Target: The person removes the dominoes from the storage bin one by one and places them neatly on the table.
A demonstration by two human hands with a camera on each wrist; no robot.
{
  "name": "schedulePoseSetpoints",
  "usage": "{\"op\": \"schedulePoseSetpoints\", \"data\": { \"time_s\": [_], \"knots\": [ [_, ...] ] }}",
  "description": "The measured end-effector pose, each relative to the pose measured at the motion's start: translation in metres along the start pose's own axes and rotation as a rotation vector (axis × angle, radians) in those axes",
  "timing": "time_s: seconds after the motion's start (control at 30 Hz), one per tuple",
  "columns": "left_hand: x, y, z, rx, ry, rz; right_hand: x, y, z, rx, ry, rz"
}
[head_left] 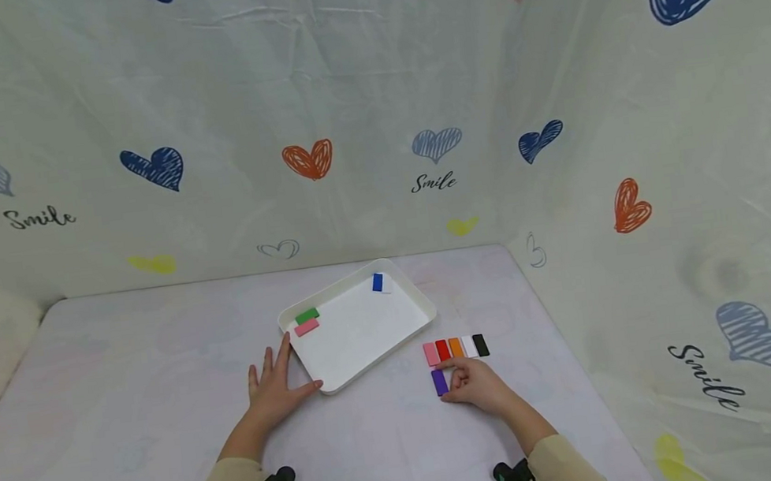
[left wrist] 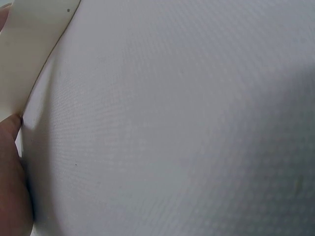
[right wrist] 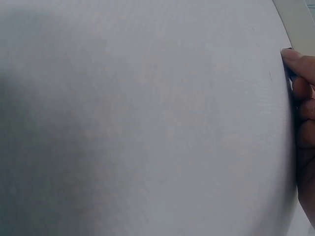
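A white rectangular tray (head_left: 379, 359) lies at an angle on the table. My left hand (head_left: 273, 400) is at its left end, fingers spread, with the index fingertip and thumb at the rim. In the left wrist view part of the left hand (left wrist: 14, 182) shows beside the tray wall (left wrist: 29, 54). To the right of the tray, my right hand (head_left: 476, 385) pinches a small purple block (head_left: 440, 383) end to end between index finger and thumb. The right wrist view has the right hand (right wrist: 305, 98) at its edge, with the block mostly hidden.
Inside the tray lie a green block (head_left: 307, 315) and a pink block (head_left: 306, 327) at the left, and a blue block (head_left: 378, 283) at the far right. Beyond the right hand, a row holds pink (head_left: 430, 354), red (head_left: 443, 350), orange (head_left: 456, 347), white and black blocks (head_left: 481, 345).
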State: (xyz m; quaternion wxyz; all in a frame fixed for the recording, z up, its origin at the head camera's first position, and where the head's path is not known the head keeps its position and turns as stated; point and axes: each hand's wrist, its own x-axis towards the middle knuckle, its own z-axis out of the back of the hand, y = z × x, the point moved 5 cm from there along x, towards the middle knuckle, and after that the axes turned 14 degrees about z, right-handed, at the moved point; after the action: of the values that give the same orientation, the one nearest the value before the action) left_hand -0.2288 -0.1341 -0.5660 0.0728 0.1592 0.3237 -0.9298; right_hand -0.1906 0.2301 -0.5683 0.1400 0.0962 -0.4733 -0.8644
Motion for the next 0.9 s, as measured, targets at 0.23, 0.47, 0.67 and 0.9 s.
{"op": "schedulePoseSetpoints", "data": {
  "time_s": [0.23,0.47,0.67,0.9],
  "knots": [
    [0.0004,-0.0006,0.0002,0.001,-0.005,-0.008,-0.0008,-0.0005,-0.0002,-0.008,0.002,-0.012],
    [0.0005,0.0001,0.0002,-0.015,-0.008,-0.02,-0.0014,-0.0011,-0.0004,-0.011,0.001,-0.007],
    [0.001,0.0006,-0.0009,-0.014,-0.006,-0.03,-0.0017,-0.0031,-0.0011,-0.018,0.004,0.035],
    [0.0007,0.0005,-0.0001,-0.007,-0.003,-0.025,-0.0005,-0.0057,-0.0016,-0.012,0.008,0.043]
  ]
}}
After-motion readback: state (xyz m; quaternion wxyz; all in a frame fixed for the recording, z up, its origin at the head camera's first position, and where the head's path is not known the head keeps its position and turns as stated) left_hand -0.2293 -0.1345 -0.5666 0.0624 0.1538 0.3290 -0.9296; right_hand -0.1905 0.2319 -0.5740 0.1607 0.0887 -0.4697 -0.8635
